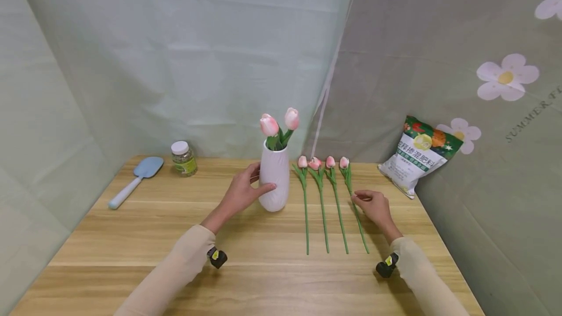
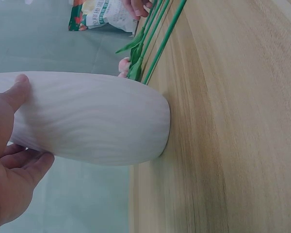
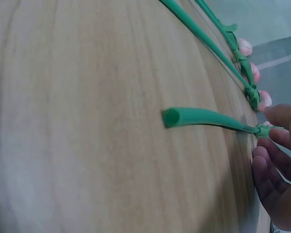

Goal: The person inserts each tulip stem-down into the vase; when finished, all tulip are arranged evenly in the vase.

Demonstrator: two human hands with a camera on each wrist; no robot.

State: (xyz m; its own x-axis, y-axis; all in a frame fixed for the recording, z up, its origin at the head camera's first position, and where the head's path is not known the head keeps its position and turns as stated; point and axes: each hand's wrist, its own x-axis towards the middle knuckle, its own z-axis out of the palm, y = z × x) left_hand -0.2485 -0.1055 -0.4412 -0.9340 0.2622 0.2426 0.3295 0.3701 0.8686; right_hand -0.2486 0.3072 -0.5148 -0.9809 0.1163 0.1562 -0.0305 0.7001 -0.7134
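A white ribbed vase (image 1: 274, 179) stands upright on the table, holding two pink tulips (image 1: 281, 121). My left hand (image 1: 243, 188) grips its side, thumb across the front and fingers behind; the left wrist view shows the same hold on the vase (image 2: 97, 119). Several pink tulips with green stems lie in a row right of the vase. At the rightmost tulip (image 1: 354, 208), my right hand (image 1: 373, 205) pinches the upper stem between thumb and fingers. Close up in the right wrist view, that tulip's stem (image 3: 203, 116) runs from its cut end to my fingertips.
A blue trowel (image 1: 140, 177) with a pale handle lies at the left, beside a white-capped jar (image 1: 183, 159). A fertilizer bag (image 1: 417, 157) leans against the cloth wall at the back right. The wooden table (image 1: 263, 277) meets hanging cloth behind and at the right.
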